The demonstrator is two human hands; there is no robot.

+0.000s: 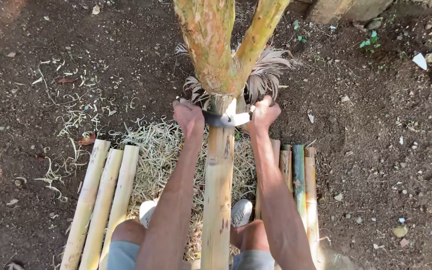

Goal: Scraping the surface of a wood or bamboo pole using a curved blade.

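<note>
A pale bamboo pole (218,190) runs from between my knees up to the fork of a small tree trunk (215,45). Across the pole's far end lies a two-handled drawknife blade (226,119). My left hand (188,116) is shut on the blade's left handle, and my right hand (263,113) is shut on its right handle. Both arms reach forward on either side of the pole. The handles themselves are hidden inside my fists.
Three peeled bamboo poles (101,200) lie on the soil at the left. Several unpeeled greenish poles (298,185) lie at the right. A heap of thin shavings (158,150) covers the ground under the pole. My white shoes (241,212) rest beside it.
</note>
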